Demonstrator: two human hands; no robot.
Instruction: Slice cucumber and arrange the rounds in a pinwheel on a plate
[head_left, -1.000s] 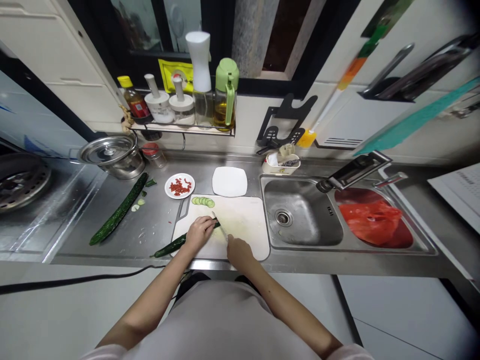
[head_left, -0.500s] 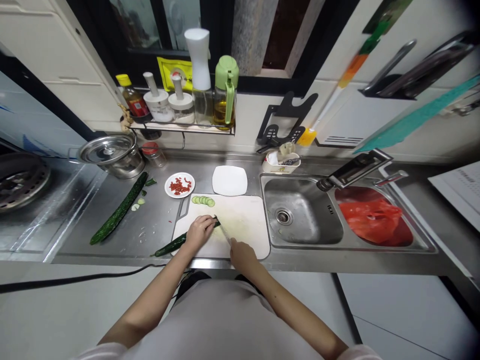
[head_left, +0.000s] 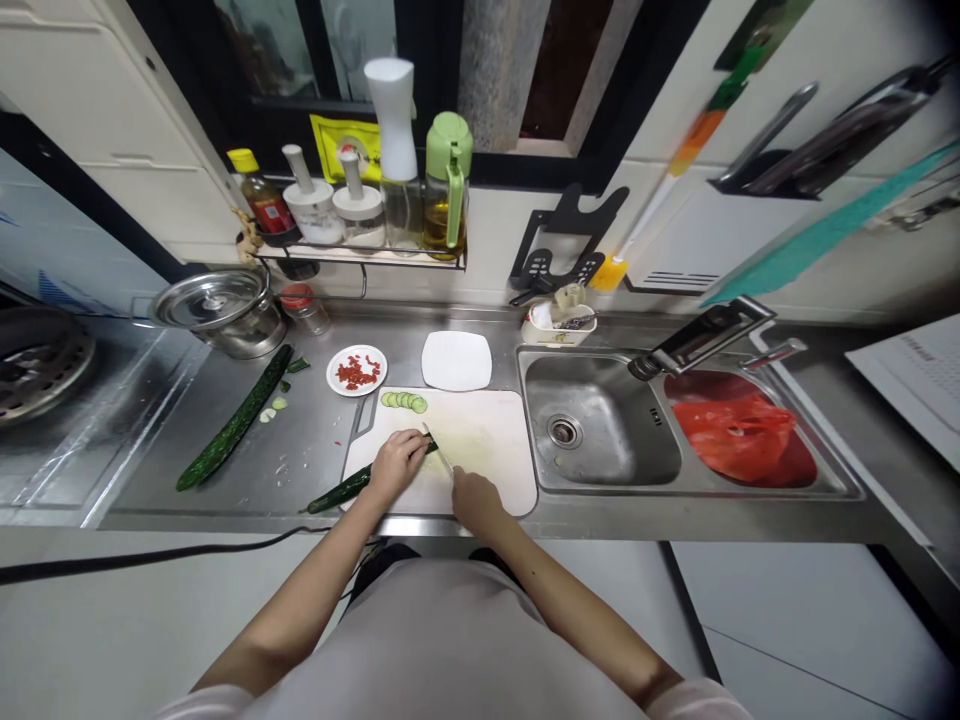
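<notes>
On the white cutting board (head_left: 495,425) lies a dark green cucumber (head_left: 341,492), its stem end sticking out past the board's left edge. My left hand (head_left: 400,462) is closed around it near the cut end. In my right hand (head_left: 476,500) is a knife (head_left: 440,452), the fingers wrapped round its handle. The blade stands at the cucumber's cut end, just right of my left fingertips. A row of several cucumber slices (head_left: 403,402) rests at the back left of the board. Behind the board sits a white square plate (head_left: 456,360).
A second cucumber (head_left: 236,420) lies on the counter at left, beside garlic cloves (head_left: 274,409). A small plate (head_left: 333,372) holds chopped red pieces. At right is the sink (head_left: 600,440), with a red bag (head_left: 735,438) in its second basin. A lidded steel pot (head_left: 244,325) stands back left.
The knife and my right hand have shifted slightly left. My left hand keeps its hold on the cucumber. The whole view has moved a little.
</notes>
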